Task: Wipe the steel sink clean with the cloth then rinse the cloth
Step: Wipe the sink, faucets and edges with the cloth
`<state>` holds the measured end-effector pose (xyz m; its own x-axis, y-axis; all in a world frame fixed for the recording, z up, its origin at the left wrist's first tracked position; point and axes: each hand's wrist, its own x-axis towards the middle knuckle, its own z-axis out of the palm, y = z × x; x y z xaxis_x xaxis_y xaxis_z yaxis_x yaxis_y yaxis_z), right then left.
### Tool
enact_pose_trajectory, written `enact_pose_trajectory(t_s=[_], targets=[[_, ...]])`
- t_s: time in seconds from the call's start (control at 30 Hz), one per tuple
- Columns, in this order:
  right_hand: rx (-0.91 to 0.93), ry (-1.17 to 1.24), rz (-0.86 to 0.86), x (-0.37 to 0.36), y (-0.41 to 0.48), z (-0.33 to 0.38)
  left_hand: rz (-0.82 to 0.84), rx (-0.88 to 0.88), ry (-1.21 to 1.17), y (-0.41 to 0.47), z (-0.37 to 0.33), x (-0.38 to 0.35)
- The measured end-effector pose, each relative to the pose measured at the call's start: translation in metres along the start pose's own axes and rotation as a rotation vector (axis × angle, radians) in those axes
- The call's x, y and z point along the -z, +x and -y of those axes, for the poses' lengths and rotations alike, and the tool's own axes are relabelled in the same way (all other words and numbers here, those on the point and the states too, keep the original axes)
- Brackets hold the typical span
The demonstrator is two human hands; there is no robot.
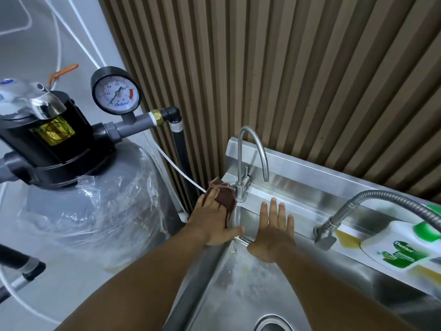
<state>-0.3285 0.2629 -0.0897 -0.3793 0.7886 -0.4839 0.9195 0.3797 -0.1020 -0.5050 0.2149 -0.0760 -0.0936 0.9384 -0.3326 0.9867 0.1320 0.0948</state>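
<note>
A steel sink (238, 295) fills the lower middle, with its drain (272, 324) at the bottom edge. A dark brown cloth (223, 195) lies on the sink's back left corner, beside the base of a thin gooseneck tap (253, 151). My left hand (214, 223) lies flat over the cloth with straight fingers pressing it onto the rim. My right hand (274, 230) rests flat with spread fingers against the basin's back wall, holding nothing. No water is seen running.
A flexible-hose faucet (372, 209) hangs over the right ledge. A white and green soap bottle (403, 247) lies on yellow sponges there. A grey filter tank (90, 211) with a pressure gauge (115, 93) stands left of the sink. A slatted wall is behind.
</note>
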Motion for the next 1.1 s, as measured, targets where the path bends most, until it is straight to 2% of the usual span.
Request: enact_pose_trajectory(t_s=[0.27, 0.57, 0.77, 0.9, 1.1], targets=[[-0.009, 0.012, -0.026, -0.006, 0.003, 0.001, -0.054, -0.04, -0.108, 0.05, 0.008, 0.01], [-0.05, -0.015, -0.048, -0.009, 0.002, 0.005, -0.061, -0.068, 0.079, 0.049, 0.007, -0.001], [-0.077, -0.075, -0.099, -0.015, 0.005, 0.008, -0.056, -0.07, 0.118, 0.015, 0.007, -0.015], [-0.078, -0.098, -0.154, -0.02, 0.006, 0.006, -0.147, -0.163, 0.138, -0.034, 0.012, -0.028], [-0.05, -0.106, -0.216, -0.023, 0.005, 0.004, -0.019, -0.151, 0.186, -0.09, 0.016, -0.039]])
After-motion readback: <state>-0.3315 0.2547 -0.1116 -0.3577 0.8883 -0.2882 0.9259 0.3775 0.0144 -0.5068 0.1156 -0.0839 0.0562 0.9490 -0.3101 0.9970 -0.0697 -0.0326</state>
